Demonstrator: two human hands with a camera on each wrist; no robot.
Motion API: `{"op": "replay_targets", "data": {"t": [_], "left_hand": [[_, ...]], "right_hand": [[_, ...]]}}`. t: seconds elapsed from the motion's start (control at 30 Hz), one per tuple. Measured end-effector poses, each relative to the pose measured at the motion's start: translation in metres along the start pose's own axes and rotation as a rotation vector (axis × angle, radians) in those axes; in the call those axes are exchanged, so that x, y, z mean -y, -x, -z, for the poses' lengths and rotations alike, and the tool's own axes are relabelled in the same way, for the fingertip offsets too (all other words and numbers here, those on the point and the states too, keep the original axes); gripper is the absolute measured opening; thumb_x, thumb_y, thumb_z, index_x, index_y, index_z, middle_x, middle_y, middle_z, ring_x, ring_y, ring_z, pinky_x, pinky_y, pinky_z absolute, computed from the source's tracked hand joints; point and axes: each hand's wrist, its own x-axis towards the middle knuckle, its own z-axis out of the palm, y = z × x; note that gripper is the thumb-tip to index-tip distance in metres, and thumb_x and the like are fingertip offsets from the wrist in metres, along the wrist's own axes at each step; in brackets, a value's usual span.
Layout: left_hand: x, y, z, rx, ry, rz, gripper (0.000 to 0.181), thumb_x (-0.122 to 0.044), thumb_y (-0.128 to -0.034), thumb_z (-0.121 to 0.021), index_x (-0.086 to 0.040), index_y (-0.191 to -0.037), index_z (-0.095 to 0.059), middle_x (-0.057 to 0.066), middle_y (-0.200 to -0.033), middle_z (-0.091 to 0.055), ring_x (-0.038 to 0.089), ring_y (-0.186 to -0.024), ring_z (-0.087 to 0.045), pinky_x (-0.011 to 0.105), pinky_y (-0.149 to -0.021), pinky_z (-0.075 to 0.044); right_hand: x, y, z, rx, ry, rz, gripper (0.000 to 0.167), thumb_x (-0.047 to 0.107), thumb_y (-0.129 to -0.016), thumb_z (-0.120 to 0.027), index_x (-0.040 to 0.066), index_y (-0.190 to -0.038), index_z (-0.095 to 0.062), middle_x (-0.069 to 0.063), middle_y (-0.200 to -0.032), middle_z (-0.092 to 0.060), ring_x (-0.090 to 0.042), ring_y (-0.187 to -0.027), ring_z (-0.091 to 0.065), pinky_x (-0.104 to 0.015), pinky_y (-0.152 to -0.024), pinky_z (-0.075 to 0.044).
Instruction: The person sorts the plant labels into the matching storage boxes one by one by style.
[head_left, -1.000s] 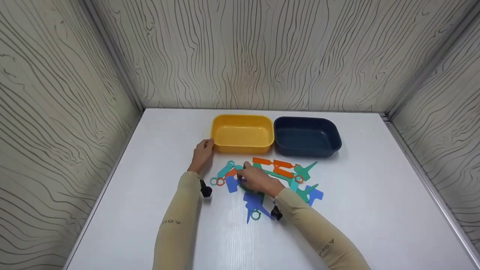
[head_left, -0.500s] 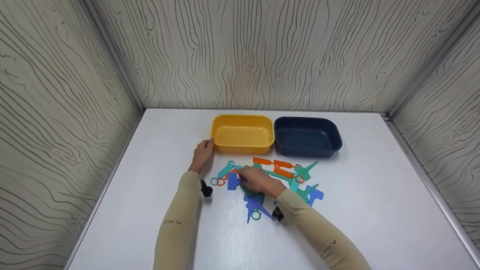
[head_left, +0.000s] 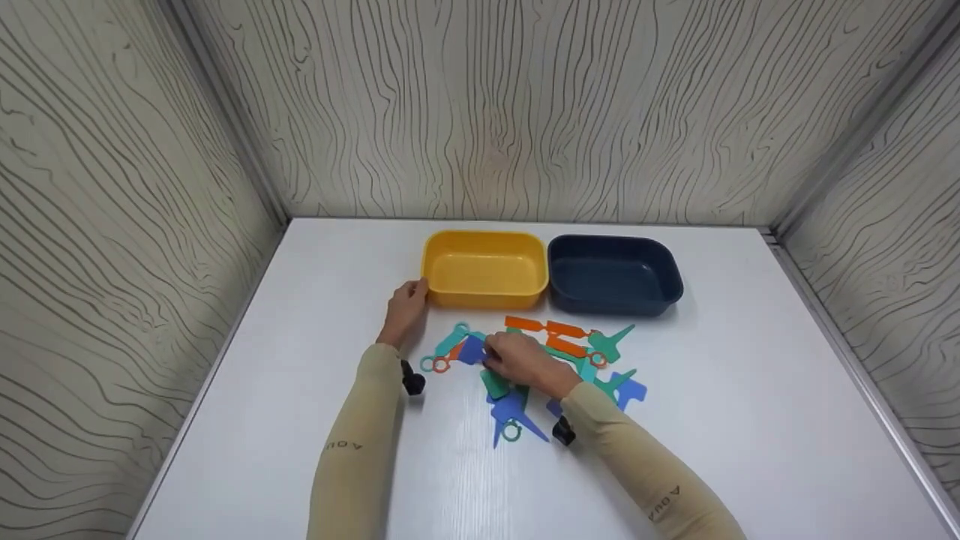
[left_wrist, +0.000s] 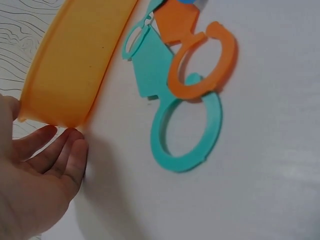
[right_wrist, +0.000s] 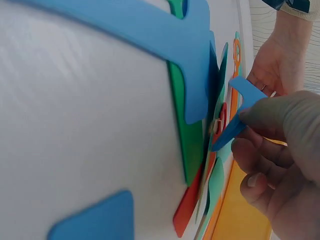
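Note:
In the head view, my left hand point(head_left: 405, 311) touches the near left corner of the yellow bin point(head_left: 486, 298). The left wrist view shows its bent fingertips point(left_wrist: 75, 150) against the bin's end wall, with the thumb by the rim. My right hand point(head_left: 525, 361) pinches a blue T-shaped plant label point(right_wrist: 245, 92) between thumb and fingers, just above the pile. Beneath and around it lie green labels point(head_left: 494, 383), another blue T-shaped label point(head_left: 510, 407) and orange strip tags point(head_left: 566, 328). Turquoise and orange ring-ended tags point(left_wrist: 187, 162) lie beside the bin.
A dark blue bin point(head_left: 615, 304) stands right beside the yellow one at the back of the white table point(head_left: 750, 420). More green point(head_left: 609, 343) and blue labels point(head_left: 630, 390) spread to the right of my right hand. Patterned panels point(head_left: 495, 112) enclose the table's back and sides.
My right hand has drawn slightly right with the blue label, which has turned and risen from the pile, uncovering more of a green label. My left hand stays at the yellow bin.

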Motion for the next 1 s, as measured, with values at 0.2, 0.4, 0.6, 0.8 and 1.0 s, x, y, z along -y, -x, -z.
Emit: {"op": "replay_targets", "data": {"t": [0.2,0.4,0.6,0.8,1.0], "left_hand": [[-0.002,-0.001,0.000,0.032,0.041,0.042,0.057,-0.054,-0.1015,-0.036,-0.012,-0.137,-0.051,0.007,-0.139,-0.054,0.025,-0.133,-0.047,0.044,-0.117,-0.033],[-0.003,-0.001,0.000,0.036,0.054,0.054,0.058,-0.055,-0.1013,-0.037,-0.012,-0.137,-0.051,0.007,-0.139,-0.054,0.024,-0.133,-0.047,0.045,-0.117,-0.032],[-0.002,0.000,0.000,0.027,0.052,0.049,0.057,-0.055,-0.1013,-0.037,-0.012,-0.136,-0.052,0.007,-0.137,-0.055,0.024,-0.130,-0.049,0.044,-0.116,-0.034],[-0.001,0.000,-0.001,0.020,0.048,0.036,0.057,-0.054,-0.1013,-0.038,-0.010,-0.135,-0.052,0.008,-0.136,-0.056,0.025,-0.128,-0.050,0.045,-0.116,-0.035],[-0.002,0.003,-0.001,0.009,0.038,0.035,0.058,-0.057,-0.1002,-0.037,-0.012,-0.134,-0.053,0.007,-0.135,-0.056,0.024,-0.128,-0.050,0.045,-0.116,-0.035]], "right_hand": [[-0.004,0.000,0.004,0.010,-0.089,-0.039,0.013,0.021,-0.096,-0.063,0.010,-0.103,-0.066,0.000,-0.086,-0.061,-0.014,-0.075,-0.053,-0.025,-0.070,-0.049],[-0.015,0.004,0.021,-0.086,-0.093,-0.003,0.007,0.014,-0.093,-0.063,0.009,-0.098,-0.065,-0.002,-0.087,-0.062,-0.015,-0.078,-0.054,-0.030,-0.075,-0.051],[-0.032,0.011,0.045,-0.186,-0.070,0.000,0.006,0.011,-0.093,-0.062,0.009,-0.099,-0.064,-0.002,-0.089,-0.064,-0.016,-0.079,-0.055,-0.032,-0.077,-0.053],[-0.049,0.019,0.067,-0.235,-0.092,-0.065,0.006,0.013,-0.096,-0.060,0.010,-0.101,-0.062,-0.001,-0.088,-0.062,-0.015,-0.076,-0.054,-0.030,-0.075,-0.053],[-0.062,0.025,0.086,-0.314,-0.042,-0.048,0.007,0.010,-0.094,-0.060,0.007,-0.100,-0.062,-0.006,-0.088,-0.059,-0.019,-0.076,-0.053,-0.034,-0.074,-0.052]]}}
